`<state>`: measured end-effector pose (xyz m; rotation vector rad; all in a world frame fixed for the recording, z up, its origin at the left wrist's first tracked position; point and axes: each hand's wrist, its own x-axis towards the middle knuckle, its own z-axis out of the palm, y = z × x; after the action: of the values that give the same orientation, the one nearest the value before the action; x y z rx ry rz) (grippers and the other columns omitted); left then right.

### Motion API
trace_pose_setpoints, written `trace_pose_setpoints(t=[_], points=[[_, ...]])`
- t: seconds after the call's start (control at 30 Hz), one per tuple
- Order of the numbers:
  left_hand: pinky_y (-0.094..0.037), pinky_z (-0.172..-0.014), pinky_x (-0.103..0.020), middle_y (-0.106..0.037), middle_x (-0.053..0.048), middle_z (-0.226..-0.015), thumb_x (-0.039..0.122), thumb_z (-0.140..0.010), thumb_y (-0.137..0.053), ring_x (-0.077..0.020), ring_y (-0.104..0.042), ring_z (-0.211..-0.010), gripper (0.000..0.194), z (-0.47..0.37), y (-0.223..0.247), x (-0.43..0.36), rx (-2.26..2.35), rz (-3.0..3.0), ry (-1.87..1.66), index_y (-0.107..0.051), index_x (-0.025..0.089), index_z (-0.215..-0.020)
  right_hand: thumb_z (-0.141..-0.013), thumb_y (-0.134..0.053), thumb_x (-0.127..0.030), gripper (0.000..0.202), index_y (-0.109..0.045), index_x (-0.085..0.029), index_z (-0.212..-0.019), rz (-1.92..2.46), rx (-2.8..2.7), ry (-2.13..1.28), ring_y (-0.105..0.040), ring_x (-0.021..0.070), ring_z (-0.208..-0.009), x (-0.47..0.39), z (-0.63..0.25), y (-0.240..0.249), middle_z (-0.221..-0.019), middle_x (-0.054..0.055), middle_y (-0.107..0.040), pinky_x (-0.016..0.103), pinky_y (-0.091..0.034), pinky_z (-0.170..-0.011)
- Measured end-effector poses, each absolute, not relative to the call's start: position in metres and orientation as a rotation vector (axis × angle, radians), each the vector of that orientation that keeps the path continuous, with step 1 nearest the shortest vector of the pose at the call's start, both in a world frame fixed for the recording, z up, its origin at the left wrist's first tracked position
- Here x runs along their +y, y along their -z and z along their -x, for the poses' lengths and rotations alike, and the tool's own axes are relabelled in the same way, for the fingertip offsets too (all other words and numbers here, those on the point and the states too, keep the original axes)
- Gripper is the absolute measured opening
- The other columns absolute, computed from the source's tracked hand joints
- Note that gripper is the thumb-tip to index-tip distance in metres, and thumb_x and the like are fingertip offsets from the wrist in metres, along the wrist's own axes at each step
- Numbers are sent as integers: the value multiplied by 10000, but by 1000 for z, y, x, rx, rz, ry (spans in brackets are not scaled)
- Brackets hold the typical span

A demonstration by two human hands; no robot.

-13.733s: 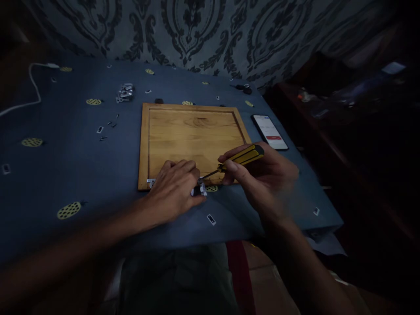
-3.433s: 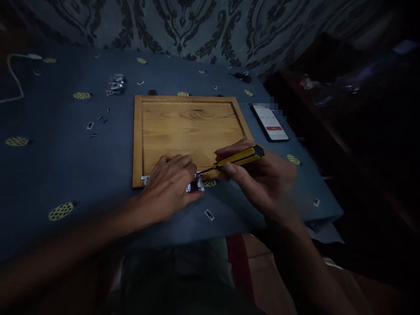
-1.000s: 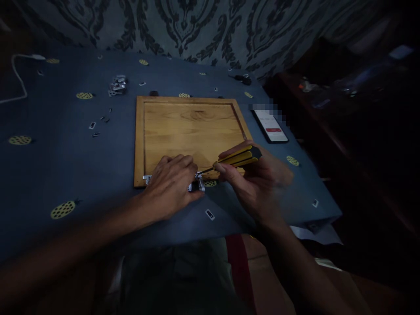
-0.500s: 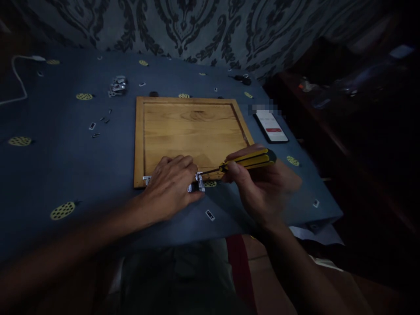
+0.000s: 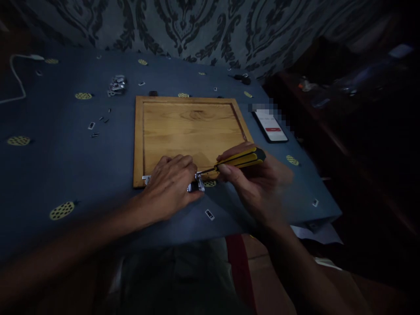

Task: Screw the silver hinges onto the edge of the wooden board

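Apparently, screwing was being done: at six o'clock on the wooden panel (image 5: 193, 135), the metal fitting (image 5: 201, 184) was held by the left hand (image 5: 172, 186), the screwdriver (image 5: 241, 160) by the right hand (image 5: 257, 186); steady alignment seemed needed.

From your head, the single view looks forward and steeply down over your own lap (image 5: 177, 275). It faces across a blue-covered table (image 5: 75, 170) to a patterned backdrop (image 5: 193, 26) along the top. The distance is close, about arm's reach, yet wide enough to take in most of the tabletop. The wooden panel (image 5: 193, 127) lies around the middle, seen from above its near edge. Your forearms enter from the lower corners, left hand (image 5: 170, 186) and right hand (image 5: 256, 179) meeting near the centre, the screwdriver (image 5: 241, 159) between them. The outer edges, especially on the right, are dark and blurred.
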<state>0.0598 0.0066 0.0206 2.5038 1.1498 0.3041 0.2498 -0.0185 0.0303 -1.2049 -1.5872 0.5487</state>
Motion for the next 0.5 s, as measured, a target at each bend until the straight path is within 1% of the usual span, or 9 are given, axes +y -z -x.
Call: trace_pose_setpoints(t=[0.1, 0.23, 0.3, 0.37, 0.5], points=[[-440, -887, -392, -668, -60, -1033, 401, -896, -779, -278, -635, -1055, 288, -60, -21, 7, 1160, -2504, -297, -685, 157, -1017, -848, -821, -336, 122, -733, -252, -861, 1199, -1562, -652, -644, 118, -606, -16, -249, -37, -797, -34, -705, 266, -532, -562], [-440, -892, -391, -664, -55, -1027, 403, -898, -778, -275, -637, -1053, 286, -61, -22, 7, 1159, -2490, -277, -689, 155, -1010, -835, -833, -340, 150, -764, -262, -943, 1176, -1613, -733, -676, 130, -644, -15, -253, -43, -826, -33, -733, 280, -569, -622], [-440, -892, -394, -661, -56, -1029, 406, -895, -781, -277, -636, -1055, 295, -61, -22, 7, 1172, -2485, -275, -693, 153, -1019, -852, -816, -360, 160, -780, -262, -974, 1178, -1669, -724, -697, 143, -687, -15, -254, -44, -876, -15, -755, 292, -574, -645], [-440, -889, -396, -659, -56, -1028, 410, -894, -781, -279, -635, -1055, 299, -61, -22, 8, 1176, -2490, -276, -696, 154, -1023, -873, -794, -368, 149, -784, -262, -978, 1172, -1716, -691, -704, 150, -715, -15, -255, -44, -885, -6, -754, 297, -573, -656], [-437, -881, -392, -657, -53, -1015, 408, -897, -776, -274, -635, -1038, 301, -60, -21, 7, 1161, -2491, -279, -703, 153, -1039, -883, -780, -376, 138, -754, -242, -902, 1210, -1729, -593, -669, 152, -679, -15, -253, -36, -813, -1, -698, 302, -557, -617]])
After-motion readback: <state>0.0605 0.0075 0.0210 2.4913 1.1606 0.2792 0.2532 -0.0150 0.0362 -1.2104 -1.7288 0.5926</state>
